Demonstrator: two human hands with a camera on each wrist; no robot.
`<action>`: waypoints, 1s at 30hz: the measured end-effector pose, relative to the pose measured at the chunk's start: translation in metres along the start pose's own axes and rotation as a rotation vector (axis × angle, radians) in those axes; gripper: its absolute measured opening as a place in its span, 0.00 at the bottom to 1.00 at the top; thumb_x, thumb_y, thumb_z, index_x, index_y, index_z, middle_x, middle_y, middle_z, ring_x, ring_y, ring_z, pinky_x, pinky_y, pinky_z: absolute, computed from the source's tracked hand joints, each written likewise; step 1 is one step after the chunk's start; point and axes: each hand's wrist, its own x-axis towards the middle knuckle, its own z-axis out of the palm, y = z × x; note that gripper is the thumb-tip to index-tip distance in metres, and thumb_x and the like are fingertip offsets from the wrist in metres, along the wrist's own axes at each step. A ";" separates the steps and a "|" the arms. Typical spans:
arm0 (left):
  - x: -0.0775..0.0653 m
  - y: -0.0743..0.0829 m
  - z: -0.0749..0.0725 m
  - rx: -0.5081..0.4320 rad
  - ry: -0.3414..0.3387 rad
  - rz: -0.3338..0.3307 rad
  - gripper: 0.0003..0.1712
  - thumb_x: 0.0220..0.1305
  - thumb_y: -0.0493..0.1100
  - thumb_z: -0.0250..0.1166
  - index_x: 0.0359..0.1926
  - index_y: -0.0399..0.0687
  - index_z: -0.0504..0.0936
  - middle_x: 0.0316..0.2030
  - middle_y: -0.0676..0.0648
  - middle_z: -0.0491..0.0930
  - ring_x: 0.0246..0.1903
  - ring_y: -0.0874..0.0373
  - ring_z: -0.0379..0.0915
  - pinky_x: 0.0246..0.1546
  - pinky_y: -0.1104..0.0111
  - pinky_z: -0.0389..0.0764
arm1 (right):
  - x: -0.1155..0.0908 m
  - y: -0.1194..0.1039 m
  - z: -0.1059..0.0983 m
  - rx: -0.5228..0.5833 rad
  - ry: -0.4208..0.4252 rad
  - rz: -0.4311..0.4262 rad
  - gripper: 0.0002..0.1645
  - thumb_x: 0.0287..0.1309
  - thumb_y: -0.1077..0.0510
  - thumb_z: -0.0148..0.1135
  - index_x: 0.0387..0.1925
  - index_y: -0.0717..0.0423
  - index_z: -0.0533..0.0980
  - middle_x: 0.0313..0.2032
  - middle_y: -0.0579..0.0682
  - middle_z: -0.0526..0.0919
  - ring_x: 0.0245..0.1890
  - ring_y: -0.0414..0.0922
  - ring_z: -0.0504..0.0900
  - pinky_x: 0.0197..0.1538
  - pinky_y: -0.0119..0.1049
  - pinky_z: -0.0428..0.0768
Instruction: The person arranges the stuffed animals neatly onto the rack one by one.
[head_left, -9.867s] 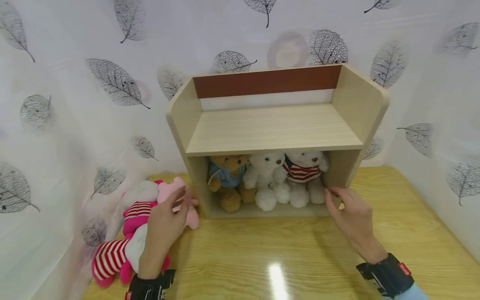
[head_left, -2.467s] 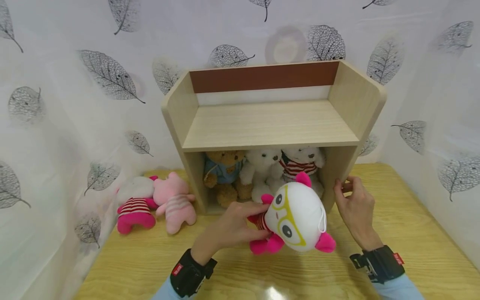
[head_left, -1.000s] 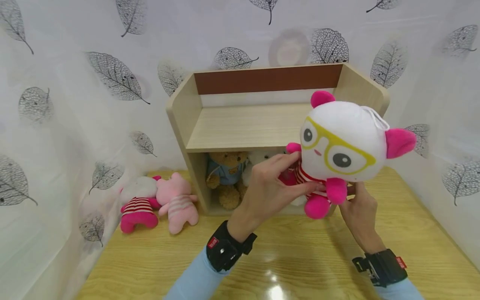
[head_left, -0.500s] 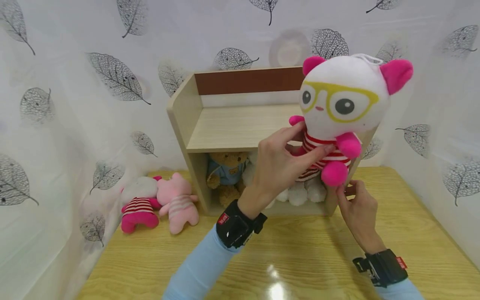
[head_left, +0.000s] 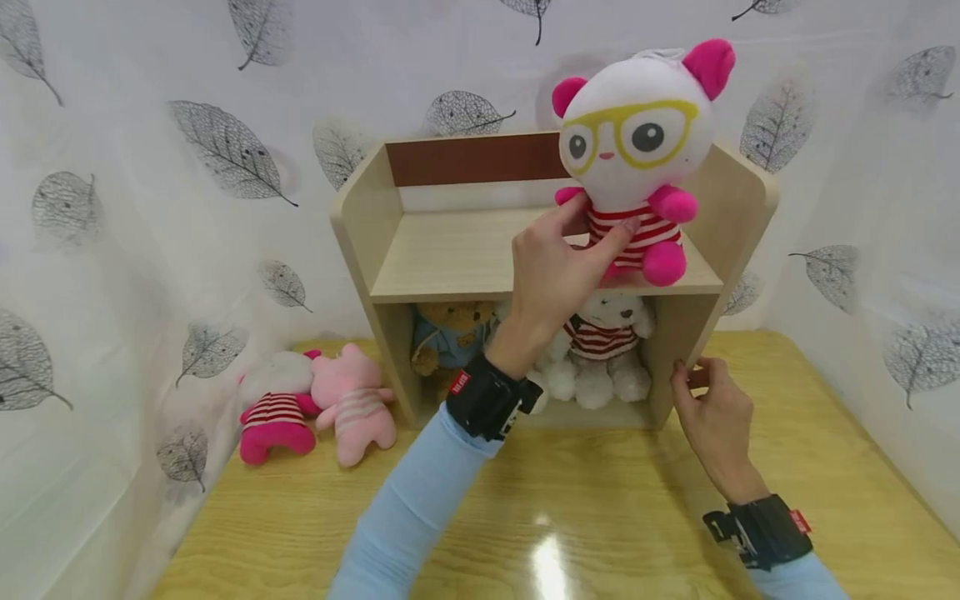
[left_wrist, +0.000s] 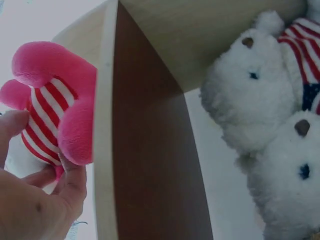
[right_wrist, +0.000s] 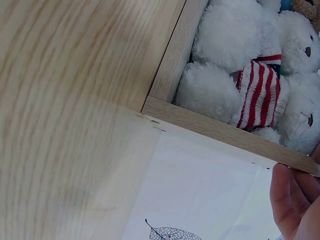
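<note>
My left hand (head_left: pixel 558 267) grips a plush panda (head_left: pixel 641 137) with yellow glasses, pink ears and a red-striped body round its middle. The panda is upright in front of the upper level of a wooden shelf (head_left: pixel 457 250), its feet near the board's front edge. In the left wrist view, thumb and fingers of the left hand (left_wrist: pixel 37 200) press its striped body (left_wrist: pixel 47 117) from both sides. My right hand (head_left: pixel 716 417) pinches the front edge of the shelf's right side panel (right_wrist: pixel 225 130); in the right wrist view its fingers (right_wrist: pixel 287 200) lie against that panel.
On the lower level sit a brown bear (head_left: pixel 450 333) in blue, a white bear partly hidden by my left arm, and a white bear (head_left: pixel 603 342) in a striped shirt. Left of the shelf lie a striped pink-and-white plush (head_left: pixel 277 417) and a pink pig plush (head_left: pixel 356 408).
My left hand has picked the panda up from the left of the table, carried it right, turned it upright and raised it to the upper level. The right hand stays at the side panel.
</note>
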 end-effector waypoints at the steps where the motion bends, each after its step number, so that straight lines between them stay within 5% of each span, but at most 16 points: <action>1: 0.003 -0.002 0.001 0.021 0.001 -0.016 0.17 0.55 0.49 0.71 0.41 0.43 0.85 0.33 0.47 0.89 0.35 0.67 0.80 0.30 0.77 0.80 | 0.001 0.000 0.000 0.000 -0.002 -0.001 0.13 0.54 0.64 0.62 0.34 0.74 0.74 0.17 0.66 0.82 0.13 0.57 0.80 0.11 0.55 0.73; 9: 0.020 -0.014 0.009 0.137 -0.046 -0.136 0.19 0.57 0.48 0.69 0.47 0.43 0.83 0.37 0.47 0.88 0.39 0.61 0.79 0.39 0.67 0.77 | 0.002 -0.001 0.002 0.008 -0.002 -0.004 0.12 0.54 0.65 0.63 0.34 0.75 0.74 0.17 0.66 0.82 0.14 0.57 0.81 0.12 0.56 0.73; 17: 0.032 -0.018 0.017 0.153 -0.137 -0.260 0.34 0.60 0.45 0.64 0.67 0.41 0.70 0.62 0.41 0.74 0.57 0.57 0.70 0.60 0.64 0.70 | 0.000 0.000 0.000 0.006 -0.020 0.023 0.12 0.55 0.64 0.62 0.35 0.74 0.74 0.18 0.67 0.83 0.16 0.57 0.82 0.13 0.56 0.74; 30: 0.051 -0.023 0.034 0.193 -0.234 -0.357 0.38 0.59 0.46 0.62 0.71 0.48 0.63 0.67 0.44 0.68 0.62 0.59 0.61 0.64 0.69 0.63 | 0.000 0.002 0.002 0.006 0.003 -0.002 0.12 0.54 0.65 0.63 0.33 0.74 0.74 0.17 0.66 0.83 0.14 0.56 0.81 0.10 0.54 0.72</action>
